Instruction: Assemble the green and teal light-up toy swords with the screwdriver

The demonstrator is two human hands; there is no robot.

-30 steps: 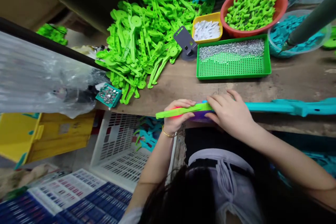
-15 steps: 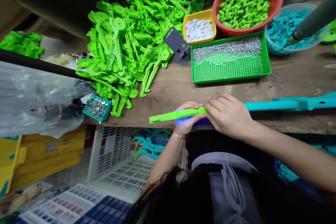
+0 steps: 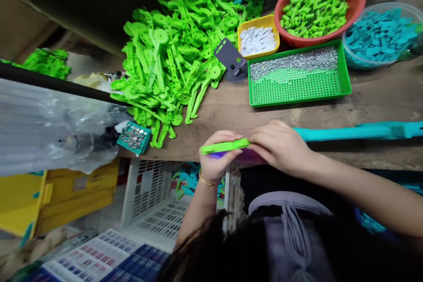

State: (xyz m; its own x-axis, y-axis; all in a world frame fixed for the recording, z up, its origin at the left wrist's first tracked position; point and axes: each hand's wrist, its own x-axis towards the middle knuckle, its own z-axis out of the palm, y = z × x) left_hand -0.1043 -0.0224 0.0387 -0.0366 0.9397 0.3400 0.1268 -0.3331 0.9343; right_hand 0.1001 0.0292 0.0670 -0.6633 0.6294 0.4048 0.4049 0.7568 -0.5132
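A long, light-green plastic part (image 3: 224,146) is held level above the front edge of the workbench. My left hand (image 3: 214,158) is wrapped round its left stretch, thumb in front and fingers behind. The fingers of my right hand (image 3: 279,145) are closed on its right end and hide that end. A blue-purple glow shows just under the part, between the hands; its source is hidden. Behind my right hand, a long teal plastic part (image 3: 350,133) lies along the bench.
A heap of green plastic parts (image 3: 172,48) covers the back left. Farther right stand a yellow tray (image 3: 276,48) of white pieces, a green basket (image 3: 299,100) of small metal pins, a red bowl (image 3: 358,0) and a clear tub (image 3: 352,59). A white crate (image 3: 132,189) sits below.
My left hand has slid toward the left end of the green part, and less of the part sticks out past it. The whole view has shifted a little.
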